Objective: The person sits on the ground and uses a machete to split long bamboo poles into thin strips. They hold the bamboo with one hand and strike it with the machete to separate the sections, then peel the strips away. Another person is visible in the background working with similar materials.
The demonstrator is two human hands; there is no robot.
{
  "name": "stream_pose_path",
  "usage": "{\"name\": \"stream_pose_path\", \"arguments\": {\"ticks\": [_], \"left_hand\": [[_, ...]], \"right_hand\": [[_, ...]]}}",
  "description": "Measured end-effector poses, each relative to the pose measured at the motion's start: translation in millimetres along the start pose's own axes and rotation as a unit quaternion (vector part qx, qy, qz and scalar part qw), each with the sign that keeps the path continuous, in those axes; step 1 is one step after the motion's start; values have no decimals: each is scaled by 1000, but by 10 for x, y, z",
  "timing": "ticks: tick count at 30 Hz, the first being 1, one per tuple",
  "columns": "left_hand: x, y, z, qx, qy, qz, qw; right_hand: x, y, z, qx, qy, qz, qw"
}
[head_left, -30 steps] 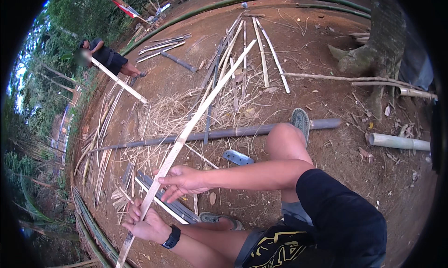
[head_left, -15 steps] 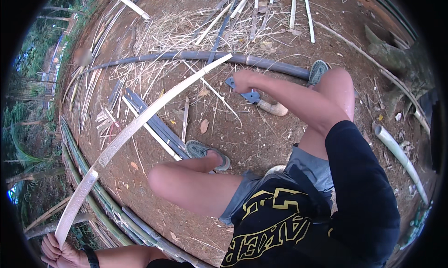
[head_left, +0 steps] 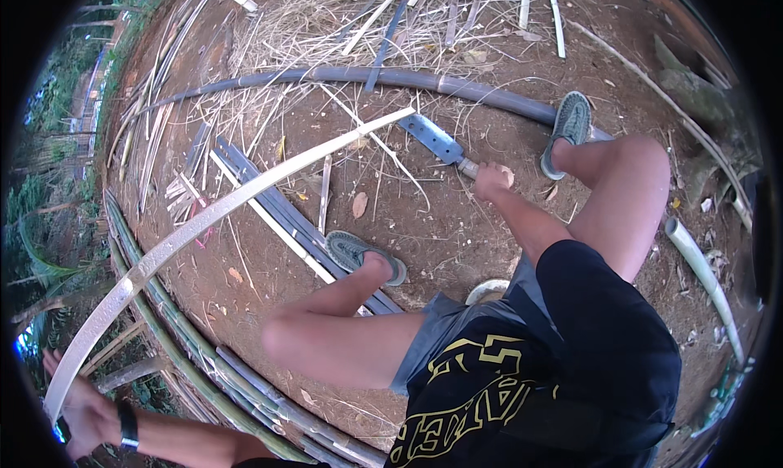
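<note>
A long, pale split bamboo strip [head_left: 217,210] runs from the lower left up to the middle. My left hand [head_left: 88,415], with a dark band on its wrist, holds the strip near its lower end; some fingers reach out past its edge and others are hidden behind it. My right hand [head_left: 493,181] is closed around the wooden handle of a broad-bladed knife [head_left: 436,139]. Small holes dot the knife's grey blade. Its tip end is at the strip's far end; whether the two touch, I cannot tell.
A dark bamboo pole [head_left: 367,75] crosses the ground beyond my feet, with straw-like shavings [head_left: 285,40] behind it. Dark bamboo strips [head_left: 281,215] lie beside my left foot. Green poles [head_left: 192,370] are at the left, a pale bamboo piece [head_left: 703,268] at the right.
My right hand has shifted from the knife's blade to its handle. The strip and my left hand have moved down and left. My right knee and foot have swung outward to the right.
</note>
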State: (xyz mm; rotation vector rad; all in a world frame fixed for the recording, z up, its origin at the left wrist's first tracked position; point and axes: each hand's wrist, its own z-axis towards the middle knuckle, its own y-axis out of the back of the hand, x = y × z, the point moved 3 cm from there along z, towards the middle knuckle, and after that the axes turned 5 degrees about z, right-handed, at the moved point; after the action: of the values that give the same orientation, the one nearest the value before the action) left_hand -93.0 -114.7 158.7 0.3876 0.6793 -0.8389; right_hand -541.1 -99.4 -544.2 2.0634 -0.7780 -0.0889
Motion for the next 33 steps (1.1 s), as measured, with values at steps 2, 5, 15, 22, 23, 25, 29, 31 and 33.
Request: {"name": "stream_pose_path", "arguments": {"ticks": [2, 5, 15, 22, 23, 25, 29, 31, 33], "left_hand": [[291, -114, -309, 21, 21, -3, 1000], [1107, -430, -1150, -70, 120, -83, 987], [1648, -327, -973, 6, 114, -169, 979], [371, -405, -407, 335, 94, -434, 831], [353, -417, -393, 354, 115, -451, 811], [460, -381, -356, 319, 119, -432, 835], [569, -515, -484, 338, 59, -449, 825], [717, -417, -452, 200, 30, -381, 902], [853, -348, -453, 141, 17, -323, 936]], "right_hand": [[112, 103, -10, 1, -10, 46, 999], [135, 162, 61, 4, -16, 40, 999], [109, 54, 240, -12, 68, -45, 997], [418, 72, 76, 32, 80, 37, 996], [464, 93, 7, 32, 74, 59, 995], [583, 206, -123, 44, 61, 119, 990], [967, 473, -509, 67, 45, 259, 962], [1203, 697, -799, 71, 111, 286, 949], [1468, 954, -1180, 103, 194, 287, 932]]}}
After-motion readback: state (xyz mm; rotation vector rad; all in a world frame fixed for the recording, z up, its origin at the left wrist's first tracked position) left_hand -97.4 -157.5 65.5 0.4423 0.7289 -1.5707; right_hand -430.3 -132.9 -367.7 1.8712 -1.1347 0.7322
